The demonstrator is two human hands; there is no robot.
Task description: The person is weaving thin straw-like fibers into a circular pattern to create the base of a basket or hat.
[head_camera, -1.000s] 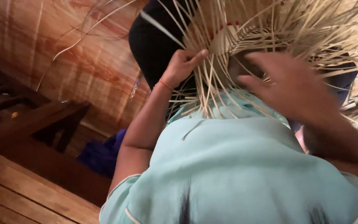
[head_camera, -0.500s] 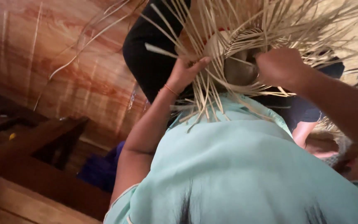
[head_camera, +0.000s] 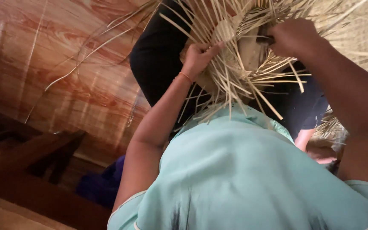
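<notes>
While the head camera looks down over a pale green shirt (head_camera: pixel 243 179), both hands work at a half-woven piece of pale straw (head_camera: pixel 239 47) held up in front of the chest. The left hand (head_camera: pixel 199 57) grips the lower left part of the weave, its fingers (head_camera: pixel 211 47) curled narrow around a few flat strips, with a thin orange band (head_camera: pixel 186 76) on the wrist. The right hand (head_camera: pixel 292 38) is closed on the upper right part of the weave, pinching strips beside a dark patch; whether that patch is a tool or a gap cannot be told. Loose strip ends (head_camera: pixel 252 89) fan out from the woven centre, downward toward the shirt and upward past the frame edge. Behind the weave lies a black cloth (head_camera: pixel 158 64). To the left is a floor covering with a reddish wood-grain pattern (head_camera: pixel 56 64), and dark wooden furniture (head_camera: pixel 26 153) stands at lower left, near a bundle of blue-purple cloth (head_camera: pixel 101 185).
</notes>
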